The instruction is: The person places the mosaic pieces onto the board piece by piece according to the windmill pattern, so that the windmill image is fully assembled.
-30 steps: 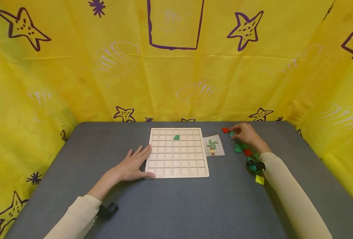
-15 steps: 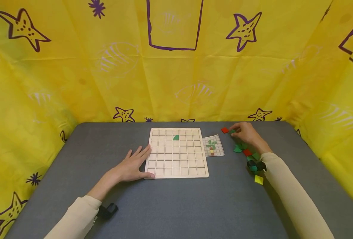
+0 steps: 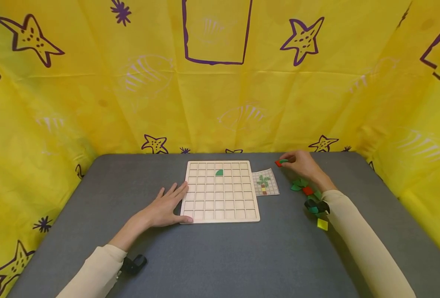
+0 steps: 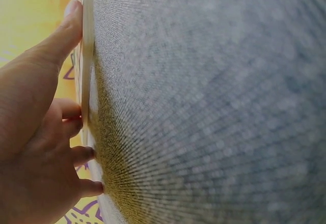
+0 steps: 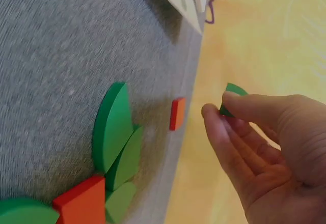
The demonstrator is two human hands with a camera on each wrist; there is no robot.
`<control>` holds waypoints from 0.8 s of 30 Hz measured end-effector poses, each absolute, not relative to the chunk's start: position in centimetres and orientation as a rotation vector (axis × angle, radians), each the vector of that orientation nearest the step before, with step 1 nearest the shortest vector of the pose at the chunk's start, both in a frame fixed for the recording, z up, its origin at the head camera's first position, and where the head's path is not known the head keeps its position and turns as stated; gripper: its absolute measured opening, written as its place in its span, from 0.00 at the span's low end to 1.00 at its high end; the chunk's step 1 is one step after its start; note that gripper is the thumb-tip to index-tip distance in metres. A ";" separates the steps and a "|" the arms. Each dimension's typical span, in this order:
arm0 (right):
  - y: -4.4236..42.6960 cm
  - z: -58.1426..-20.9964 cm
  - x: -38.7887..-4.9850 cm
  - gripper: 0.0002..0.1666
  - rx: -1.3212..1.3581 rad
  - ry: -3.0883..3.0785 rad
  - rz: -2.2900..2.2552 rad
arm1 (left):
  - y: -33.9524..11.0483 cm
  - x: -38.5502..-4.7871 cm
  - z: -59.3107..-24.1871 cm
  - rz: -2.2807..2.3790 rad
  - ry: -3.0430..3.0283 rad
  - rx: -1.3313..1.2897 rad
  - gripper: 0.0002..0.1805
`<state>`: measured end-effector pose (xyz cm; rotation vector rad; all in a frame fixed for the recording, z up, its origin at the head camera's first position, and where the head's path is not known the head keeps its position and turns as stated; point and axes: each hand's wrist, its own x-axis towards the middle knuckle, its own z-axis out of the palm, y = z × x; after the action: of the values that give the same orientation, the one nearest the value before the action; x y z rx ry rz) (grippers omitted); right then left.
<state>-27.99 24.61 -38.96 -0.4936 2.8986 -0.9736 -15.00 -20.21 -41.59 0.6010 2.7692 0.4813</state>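
Note:
The wooden grid board (image 3: 220, 198) lies on the grey table, one green quarter-round piece (image 3: 219, 172) in an upper cell. My left hand (image 3: 164, 209) rests with spread fingers at the board's left edge; the left wrist view shows its thumb and fingers (image 4: 46, 117) along that edge. My right hand (image 3: 303, 167) pinches a green piece (image 5: 235, 88) between thumb and forefinger, raised above the table in the right wrist view. Close by it lies a red square (image 3: 278, 164). A printed pattern card (image 3: 265, 182) touches the board's right side.
Several green pieces (image 3: 298, 185), a red square (image 3: 307, 191) and a yellow square (image 3: 322, 224) lie right of the card, partly below my right forearm. A yellow patterned cloth (image 3: 212, 103) hangs behind the table and at both sides.
My right hand has moved slightly left and up with the green piece, which now overlaps the far red square in the head view. The left hand stays in place.

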 end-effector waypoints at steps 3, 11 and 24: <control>24.1 -38.7 -28.0 0.13 -0.514 2.900 -0.982 | -20.3 -15.0 -41.5 0.487 2.773 0.607 0.61; 22.5 -38.2 -28.3 0.17 -0.549 2.857 -1.069 | -20.2 -14.9 -41.4 0.498 2.777 0.613 0.61; 19.9 -37.5 -28.2 0.15 -0.618 2.849 -1.033 | -20.3 -15.0 -41.7 0.494 2.769 0.617 0.61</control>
<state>-28.15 19.92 -37.50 -0.6180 2.8486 -1.0334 -14.97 -20.34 -41.73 0.6166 2.7695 0.4939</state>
